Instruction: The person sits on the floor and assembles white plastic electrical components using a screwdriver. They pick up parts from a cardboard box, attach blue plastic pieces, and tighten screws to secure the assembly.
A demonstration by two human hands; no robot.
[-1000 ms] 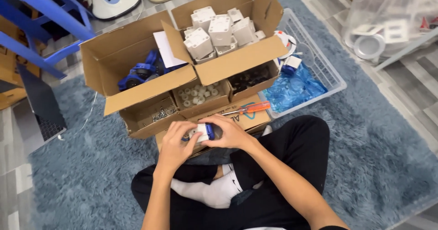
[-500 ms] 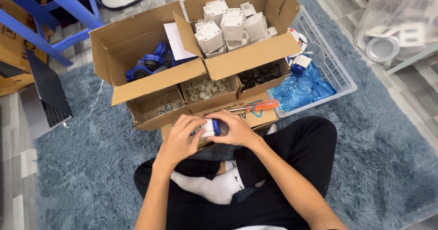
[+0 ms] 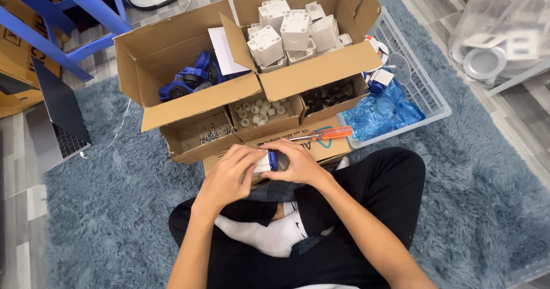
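My left hand (image 3: 230,173) and my right hand (image 3: 298,164) meet over my lap, both closed around one small white and blue plastic part (image 3: 267,161). The fingers cover most of it. Just beyond the hands lies an orange-handled screwdriver (image 3: 321,133) on a flat cardboard box (image 3: 329,149). Behind that stand small open boxes of dark screws (image 3: 206,132), white round caps (image 3: 260,110) and black parts (image 3: 327,95).
A large carton holds blue parts (image 3: 186,81) at left; another holds white square blocks (image 3: 289,28). A white wire basket (image 3: 421,91) with a blue plastic bag (image 3: 381,111) is at right. A laptop (image 3: 54,117) and blue stool legs (image 3: 86,14) stand left. Blue shaggy rug (image 3: 114,209) underneath.
The view has shifted slightly. My hands stay together on the small part, the fingers turning a little around it.
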